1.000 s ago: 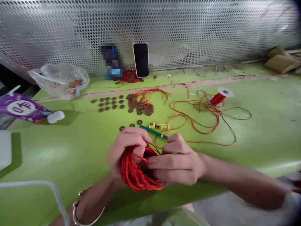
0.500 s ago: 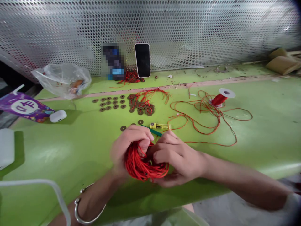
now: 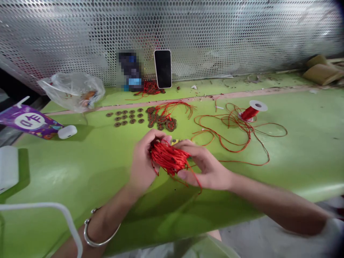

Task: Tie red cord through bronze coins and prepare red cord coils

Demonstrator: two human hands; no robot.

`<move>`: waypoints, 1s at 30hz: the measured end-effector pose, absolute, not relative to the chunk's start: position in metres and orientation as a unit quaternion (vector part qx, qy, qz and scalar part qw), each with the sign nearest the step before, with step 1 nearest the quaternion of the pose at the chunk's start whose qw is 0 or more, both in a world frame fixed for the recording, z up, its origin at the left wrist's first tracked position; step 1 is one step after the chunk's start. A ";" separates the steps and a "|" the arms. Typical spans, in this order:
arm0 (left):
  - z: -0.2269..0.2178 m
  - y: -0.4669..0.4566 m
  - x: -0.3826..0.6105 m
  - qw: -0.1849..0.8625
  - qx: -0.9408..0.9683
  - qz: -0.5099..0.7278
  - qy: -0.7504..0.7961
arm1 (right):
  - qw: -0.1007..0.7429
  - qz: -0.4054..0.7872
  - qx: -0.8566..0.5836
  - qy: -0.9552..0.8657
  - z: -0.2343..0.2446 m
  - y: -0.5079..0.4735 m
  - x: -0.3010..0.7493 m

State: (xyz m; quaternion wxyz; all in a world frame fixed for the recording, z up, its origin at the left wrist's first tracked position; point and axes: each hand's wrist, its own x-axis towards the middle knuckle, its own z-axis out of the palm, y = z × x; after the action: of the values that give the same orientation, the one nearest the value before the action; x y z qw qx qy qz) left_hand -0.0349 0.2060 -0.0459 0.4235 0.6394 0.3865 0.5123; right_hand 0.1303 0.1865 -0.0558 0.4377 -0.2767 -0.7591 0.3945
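Between my hands, above the green table (image 3: 102,179), is a bundle of red cord (image 3: 170,156) with a few loose ends hanging down. My left hand (image 3: 143,161) is closed round the bundle's left side. On its right side, my right hand (image 3: 206,166) grips with the thumb below and the fingers above. Just behind the hands a yellow lighter (image 3: 175,142) is mostly covered. Farther back lie rows of round brown coins (image 3: 131,116) and a pile of coins threaded with red cord (image 3: 162,121).
A spool of red cord (image 3: 249,113) with loose loops stands at the right. Along the back are a phone (image 3: 163,70) and a clear plastic bag (image 3: 72,91). At the left are a purple drink carton (image 3: 32,122), a small white case (image 3: 67,132) and a white bar (image 3: 48,205).
The cord bundle has been raised slightly and turned, so its ring opening no longer shows. Loose ends now dangle near my right hand. The hands now cover more of the lighter.
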 end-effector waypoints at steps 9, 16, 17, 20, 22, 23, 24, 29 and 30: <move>-0.049 0.211 -0.038 0.397 0.660 0.472 0.429 | 0.427 0.509 -0.269 -0.698 -0.071 0.191 0.135; -0.060 0.211 -0.030 0.397 0.639 0.490 0.441 | 0.454 0.242 -0.411 -0.752 -0.070 0.177 0.106; -0.061 0.211 -0.030 0.397 0.636 0.492 0.442 | 0.458 0.241 -0.420 -0.746 -0.072 0.176 0.104; -0.060 0.212 -0.029 0.387 0.642 0.486 0.449 | 0.459 0.331 -0.423 -0.708 -0.076 0.176 0.102; -0.059 0.215 -0.030 0.382 0.639 0.498 0.445 | 0.460 0.450 -0.380 -0.664 -0.075 0.179 0.105; -0.058 0.216 -0.031 0.384 0.640 0.502 0.436 | 0.459 0.508 -0.352 -0.638 -0.073 0.182 0.108; -0.058 0.218 -0.032 0.389 0.642 0.505 0.426 | 0.455 0.559 -0.327 -0.611 -0.071 0.185 0.112; -0.054 0.223 -0.035 0.425 0.647 0.469 0.426 | 0.435 0.708 -0.246 -0.500 -0.066 0.206 0.131; -0.054 0.223 -0.034 0.432 0.640 0.459 0.438 | 0.432 0.719 -0.236 -0.491 -0.065 0.210 0.134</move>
State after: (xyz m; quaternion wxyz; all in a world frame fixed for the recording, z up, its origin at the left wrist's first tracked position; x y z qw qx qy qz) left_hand -0.0345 0.2231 -0.0539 0.4322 0.6404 0.4383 0.4592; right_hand 0.1336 0.2099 -0.0652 0.4325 -0.2363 -0.4907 0.7186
